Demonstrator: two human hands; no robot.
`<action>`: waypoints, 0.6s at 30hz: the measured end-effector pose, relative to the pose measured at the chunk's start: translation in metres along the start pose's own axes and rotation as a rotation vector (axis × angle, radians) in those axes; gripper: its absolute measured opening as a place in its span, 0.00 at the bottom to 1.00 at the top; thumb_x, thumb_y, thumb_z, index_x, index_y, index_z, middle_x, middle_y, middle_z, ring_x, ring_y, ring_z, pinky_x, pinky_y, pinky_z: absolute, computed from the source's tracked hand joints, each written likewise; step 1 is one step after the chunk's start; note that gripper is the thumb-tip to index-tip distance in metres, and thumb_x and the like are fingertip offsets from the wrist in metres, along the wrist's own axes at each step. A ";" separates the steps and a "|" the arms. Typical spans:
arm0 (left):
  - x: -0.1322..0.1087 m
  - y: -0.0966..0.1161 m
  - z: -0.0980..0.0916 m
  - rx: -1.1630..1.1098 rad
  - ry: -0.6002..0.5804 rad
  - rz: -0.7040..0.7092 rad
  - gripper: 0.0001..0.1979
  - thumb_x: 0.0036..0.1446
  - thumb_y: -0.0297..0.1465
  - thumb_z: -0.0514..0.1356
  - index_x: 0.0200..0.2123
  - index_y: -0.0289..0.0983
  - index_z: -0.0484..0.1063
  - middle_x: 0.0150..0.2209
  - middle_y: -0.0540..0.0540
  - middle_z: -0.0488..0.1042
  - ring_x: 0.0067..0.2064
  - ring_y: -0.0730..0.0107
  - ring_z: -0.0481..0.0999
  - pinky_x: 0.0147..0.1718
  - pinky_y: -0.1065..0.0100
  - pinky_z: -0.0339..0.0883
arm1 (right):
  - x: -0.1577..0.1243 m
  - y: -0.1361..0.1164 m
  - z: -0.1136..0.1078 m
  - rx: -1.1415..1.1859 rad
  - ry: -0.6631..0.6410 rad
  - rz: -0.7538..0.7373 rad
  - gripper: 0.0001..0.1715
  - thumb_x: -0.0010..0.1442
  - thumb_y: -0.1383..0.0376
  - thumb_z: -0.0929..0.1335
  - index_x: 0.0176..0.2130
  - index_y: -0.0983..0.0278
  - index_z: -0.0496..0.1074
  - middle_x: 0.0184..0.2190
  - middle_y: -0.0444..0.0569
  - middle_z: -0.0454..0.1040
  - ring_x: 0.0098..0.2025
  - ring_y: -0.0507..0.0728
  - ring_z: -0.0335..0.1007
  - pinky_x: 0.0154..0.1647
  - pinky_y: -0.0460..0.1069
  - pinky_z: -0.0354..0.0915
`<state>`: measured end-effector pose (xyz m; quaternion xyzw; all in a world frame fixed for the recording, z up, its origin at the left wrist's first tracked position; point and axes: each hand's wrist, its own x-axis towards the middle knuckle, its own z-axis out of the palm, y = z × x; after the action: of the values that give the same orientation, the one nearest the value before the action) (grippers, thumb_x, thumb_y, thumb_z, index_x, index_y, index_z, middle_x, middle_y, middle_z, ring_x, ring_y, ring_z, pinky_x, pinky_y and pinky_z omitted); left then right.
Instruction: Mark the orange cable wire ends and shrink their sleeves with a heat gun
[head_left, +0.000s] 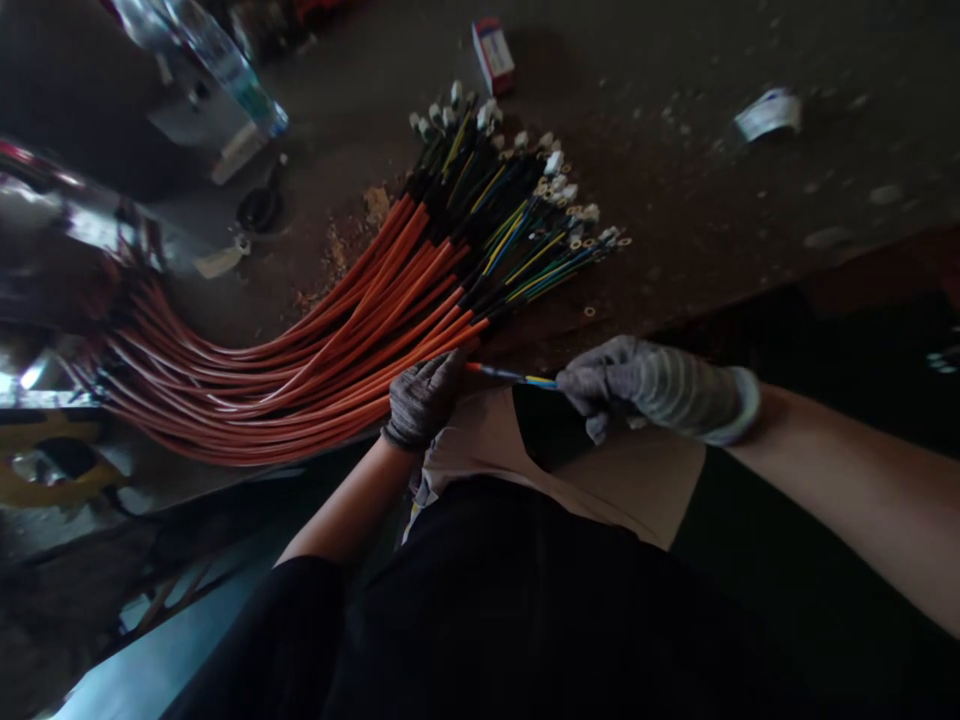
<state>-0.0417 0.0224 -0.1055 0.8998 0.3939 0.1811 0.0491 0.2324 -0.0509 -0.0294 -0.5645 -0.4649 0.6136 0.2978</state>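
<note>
My left hand [426, 400], in a grey work glove, is closed round one orange cable at the near side of a bundle. That cable's end [499, 372] comes out to the right of the glove, with a black sleeve and blue and yellow wires. My right hand [626, 385], gloved too, pinches the wire tips; its fingers hide whatever is on them. Beside my left hand the bundle of orange cables [322, 370] curves across the table. Their far ends fan out into black sleeves, coloured wires, white connectors [555, 165] and ring terminals [576, 243].
On the dark table [675, 190] are a small red and white box [493, 56], a crumpled white scrap [770, 114], a plastic bottle [229, 70] and black-handled scissors [259, 210]. A yellow and black object [56, 460] lies at the left. The table's front edge runs just beyond my lap.
</note>
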 end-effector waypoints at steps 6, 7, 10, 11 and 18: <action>0.004 0.007 -0.016 0.030 0.027 -0.023 0.16 0.61 0.32 0.60 0.51 0.41 0.78 0.43 0.41 0.80 0.38 0.65 0.80 0.32 0.69 0.70 | 0.012 0.000 -0.018 -0.561 0.400 -0.129 0.07 0.57 0.59 0.73 0.31 0.60 0.78 0.28 0.46 0.76 0.29 0.54 0.66 0.34 0.51 0.60; 0.004 0.008 -0.017 0.029 0.026 -0.039 0.15 0.60 0.32 0.60 0.49 0.40 0.79 0.42 0.41 0.80 0.37 0.65 0.80 0.32 0.70 0.69 | 0.013 -0.003 -0.019 -0.657 0.446 -0.195 0.07 0.56 0.59 0.74 0.34 0.59 0.78 0.29 0.46 0.77 0.31 0.56 0.67 0.37 0.53 0.60; 0.006 0.008 -0.019 -0.001 0.010 -0.071 0.12 0.60 0.31 0.60 0.46 0.38 0.79 0.40 0.42 0.80 0.40 0.65 0.80 0.37 0.70 0.72 | 0.009 -0.009 -0.016 -0.858 0.516 -0.391 0.07 0.55 0.59 0.74 0.36 0.57 0.77 0.27 0.46 0.73 0.38 0.60 0.68 0.49 0.59 0.59; 0.007 0.007 -0.020 -0.017 0.008 -0.077 0.12 0.59 0.30 0.59 0.45 0.38 0.79 0.39 0.42 0.81 0.40 0.65 0.80 0.39 0.70 0.72 | 0.008 -0.009 -0.014 -0.892 0.523 -0.443 0.04 0.55 0.61 0.73 0.34 0.56 0.76 0.25 0.46 0.71 0.39 0.61 0.68 0.54 0.61 0.57; 0.015 0.001 -0.028 -0.183 0.011 -0.113 0.09 0.59 0.33 0.60 0.38 0.38 0.79 0.35 0.45 0.82 0.37 0.66 0.80 0.39 0.69 0.73 | 0.014 0.004 -0.008 -0.867 0.415 -0.593 0.12 0.63 0.62 0.64 0.35 0.53 0.78 0.33 0.49 0.76 0.41 0.62 0.69 0.48 0.61 0.58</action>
<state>-0.0415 0.0311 -0.0749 0.8669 0.4261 0.2182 0.1392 0.2382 -0.0379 -0.0389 -0.5893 -0.7449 0.1327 0.2832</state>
